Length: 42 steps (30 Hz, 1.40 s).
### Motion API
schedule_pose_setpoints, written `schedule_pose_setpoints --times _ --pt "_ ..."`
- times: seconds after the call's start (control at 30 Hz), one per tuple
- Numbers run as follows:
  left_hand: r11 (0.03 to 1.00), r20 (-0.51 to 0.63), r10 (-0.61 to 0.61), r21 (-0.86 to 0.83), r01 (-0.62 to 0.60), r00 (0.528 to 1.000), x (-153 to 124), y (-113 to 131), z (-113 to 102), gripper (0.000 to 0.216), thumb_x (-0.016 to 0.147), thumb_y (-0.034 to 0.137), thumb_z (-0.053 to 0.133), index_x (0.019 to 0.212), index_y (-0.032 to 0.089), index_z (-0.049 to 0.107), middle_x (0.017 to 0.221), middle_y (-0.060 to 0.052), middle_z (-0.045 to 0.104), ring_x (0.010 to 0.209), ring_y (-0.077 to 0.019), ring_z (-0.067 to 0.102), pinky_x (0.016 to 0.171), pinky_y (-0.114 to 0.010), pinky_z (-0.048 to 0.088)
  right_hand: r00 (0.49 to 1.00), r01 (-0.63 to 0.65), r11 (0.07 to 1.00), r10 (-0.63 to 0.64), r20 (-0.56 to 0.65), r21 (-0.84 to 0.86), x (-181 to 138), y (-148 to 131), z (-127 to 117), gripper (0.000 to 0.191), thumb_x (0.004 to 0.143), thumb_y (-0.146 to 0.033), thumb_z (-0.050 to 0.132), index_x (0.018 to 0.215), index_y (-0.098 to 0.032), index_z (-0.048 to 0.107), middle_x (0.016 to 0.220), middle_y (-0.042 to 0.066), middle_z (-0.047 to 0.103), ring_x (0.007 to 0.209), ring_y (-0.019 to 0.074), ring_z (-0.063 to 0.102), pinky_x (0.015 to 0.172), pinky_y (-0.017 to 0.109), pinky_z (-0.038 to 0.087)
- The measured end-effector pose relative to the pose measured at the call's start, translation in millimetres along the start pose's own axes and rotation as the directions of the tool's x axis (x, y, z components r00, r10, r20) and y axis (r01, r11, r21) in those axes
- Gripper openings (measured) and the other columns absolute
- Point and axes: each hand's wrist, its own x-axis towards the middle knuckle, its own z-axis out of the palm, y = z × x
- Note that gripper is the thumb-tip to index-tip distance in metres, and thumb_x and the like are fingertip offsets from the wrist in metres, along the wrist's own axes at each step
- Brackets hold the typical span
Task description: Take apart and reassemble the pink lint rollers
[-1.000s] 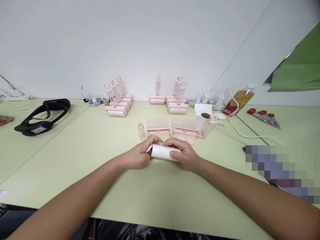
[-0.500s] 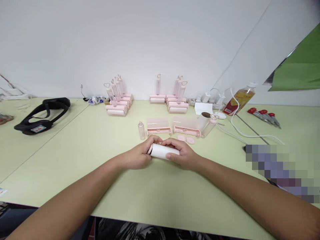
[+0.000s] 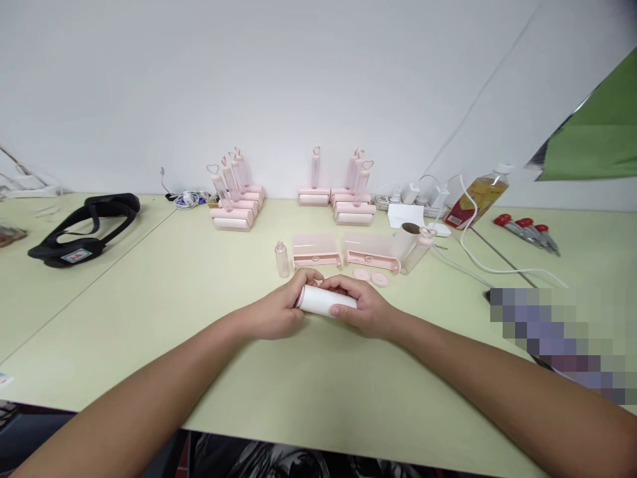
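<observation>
A white lint-roller roll lies across between my two hands, just above the table. My right hand is closed around its right part, with the thumb on the near side. At the roll's left end a thin pink end cap sits flush, mostly covered by fingers. My left hand is closed on that cap, pressing it to the roll. Just beyond the hands are two open pink cases with clear lids, a small clear bottle and two loose pink discs.
Another white roll stands at the right beside a clear tube with a heart-shaped loop. Assembled pink rollers line the back. A drink bottle, white cables, red-capped tubes and a black head strap lie around.
The pink end cap, tilted with a dark gap half a second ago, now sits flush against the roll's left end. My hands have barely shifted.
</observation>
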Motion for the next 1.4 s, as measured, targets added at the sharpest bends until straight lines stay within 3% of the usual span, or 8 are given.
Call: schedule_pose_setpoints --times 0.2,0.33,0.63,0.87,0.9,1.07,1.23,1.4 --pt "0.995 -0.087 -0.095 -0.021 0.093 0.992 -1 2 8 0.079 0.07 0.01 0.053 0.139 0.03 0.023 0.095 0.0 0.047 0.069 -0.0128 0.049 0.059 -0.026 0.041 0.991 -0.037 0.977 0.063 -0.115 0.21 0 8 -2 0.036 0.076 -0.041 0.072 0.103 -0.019 0.063 0.097 0.005 0.064 0.084 0.0179 0.06 0.072 0.029 0.049" --pt "0.999 -0.283 0.032 0.048 -0.019 0.958 0 -1 12 0.073 0.076 0.016 0.058 0.14 0.03 0.026 0.12 -0.008 0.044 0.093 -0.0176 0.053 0.072 -0.03 0.048 0.962 -0.069 0.893 0.178 -0.207 0.444 3 13 -3 0.036 0.077 -0.042 0.071 0.104 -0.02 0.061 0.09 0.004 0.062 0.07 0.0147 0.06 0.056 0.026 0.049" --pt "0.956 -0.628 0.292 0.215 -0.201 0.721 0 4 10 0.063 0.075 0.021 0.06 0.129 0.03 0.03 0.127 -0.008 0.034 0.102 -0.0175 0.049 0.067 -0.026 0.05 0.935 -0.065 0.815 0.251 -0.249 0.576 6 8 -1 0.039 0.073 -0.041 0.074 0.102 -0.02 0.058 0.09 0.006 0.067 0.073 0.0189 0.066 0.054 0.027 0.051" --pt "0.946 -0.776 0.324 0.274 -0.175 0.54 -2 7 15 0.064 0.073 0.019 0.062 0.126 0.031 0.03 0.129 -0.006 0.032 0.095 -0.0151 0.05 0.055 -0.021 0.046 0.94 -0.063 0.822 0.24 -0.244 0.567 5 8 -2 0.039 0.073 -0.039 0.074 0.102 -0.019 0.059 0.085 0.005 0.066 0.065 0.0151 0.063 0.052 0.026 0.051" --pt "0.953 -0.769 0.302 0.263 -0.152 0.563 -3 8 15 0.064 0.073 0.02 0.061 0.128 0.031 0.03 0.128 -0.007 0.035 0.092 -0.0147 0.051 0.053 -0.02 0.045 0.939 -0.059 0.82 0.239 -0.246 0.57 5 8 -2 0.039 0.073 -0.039 0.074 0.102 -0.019 0.059 0.085 0.004 0.065 0.064 0.0145 0.063 0.052 0.026 0.051" --pt "0.969 -0.324 0.141 0.239 -0.064 0.936 -5 16 9 0.055 0.074 0.017 0.058 0.127 0.027 0.048 0.123 -0.006 0.05 0.07 -0.0084 0.053 0.052 -0.021 0.043 0.939 -0.047 0.813 0.234 -0.252 0.58 4 8 -3 0.036 0.072 -0.038 0.074 0.1 -0.02 0.06 0.086 0.003 0.063 0.066 0.0157 0.063 0.046 0.023 0.046" --pt "0.963 -0.332 0.15 0.26 -0.063 0.931 -3 15 2 0.046 0.077 0.018 0.052 0.122 0.023 0.056 0.116 -0.006 0.058 0.07 -0.0101 0.055 0.055 -0.023 0.042 0.942 -0.054 0.836 0.224 -0.251 0.546 4 10 -3 0.036 0.071 -0.036 0.074 0.1 -0.02 0.061 0.088 0.003 0.06 0.065 0.014 0.058 0.046 0.023 0.045" --pt "0.848 -0.322 -0.093 0.471 0.244 0.942 0 5 2 0.067 0.082 0.023 0.047 0.146 0.019 0.03 0.076 0.0 0.064 0.063 -0.016 0.058 0.057 -0.027 0.041 0.925 -0.036 0.826 0.24 -0.294 0.562 7 10 -3 0.036 0.073 -0.039 0.071 0.101 -0.02 0.058 0.088 0.005 0.064 0.064 0.0148 0.061 0.047 0.024 0.046"
